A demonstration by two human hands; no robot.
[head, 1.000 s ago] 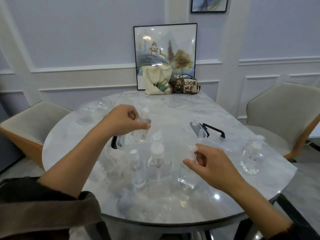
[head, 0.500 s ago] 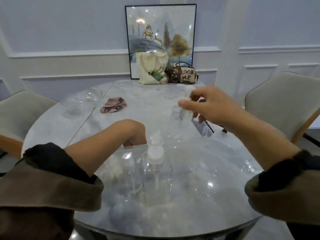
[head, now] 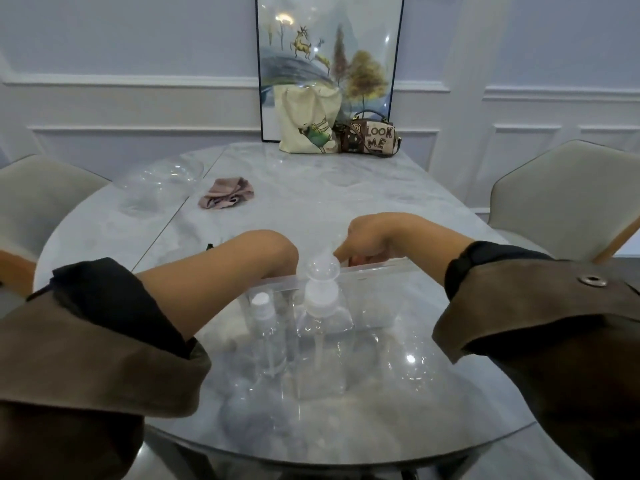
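Right grip (head: pixel 374 237) curled at clear pouch (head: pixel 375 296) rim, hold unclear; left grip (head: pixel 273 251) fingers hidden behind it

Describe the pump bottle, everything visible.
The pump bottle is clear plastic, with a white pump collar under a clear dome cap and a thin dip tube inside. It looks empty. It stands upright on the table beside a smaller bottle. Whether it is inside the clear pouch or before it is unclear. The right hand is near its cap; contact unclear.
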